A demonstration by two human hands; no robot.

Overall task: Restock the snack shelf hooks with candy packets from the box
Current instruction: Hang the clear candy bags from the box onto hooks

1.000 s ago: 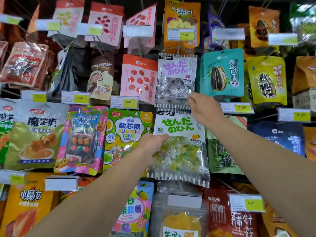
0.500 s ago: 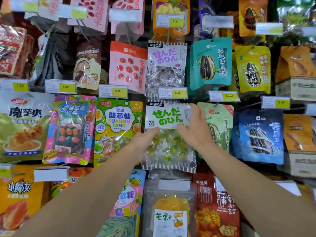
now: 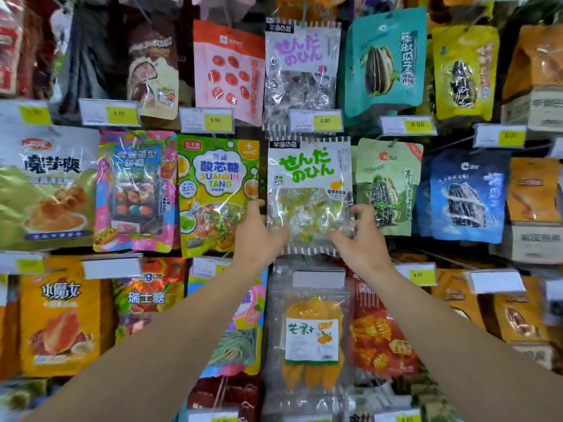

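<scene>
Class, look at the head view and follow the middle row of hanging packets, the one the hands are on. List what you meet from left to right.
Grey-green snack bag → pink packet → yellow-green candy packet → left hand → clear candy packet with green lettering → right hand → pale green seed bag → blue seed bag → orange bag.

The hook bearing the candy packet is hidden behind a price tag at twelve o'clock; packets at nine o'clock are blurred and edge-cropped.

right hand dropped from the hook to the green candy packet lower right edge, left hand slid lower left
</scene>
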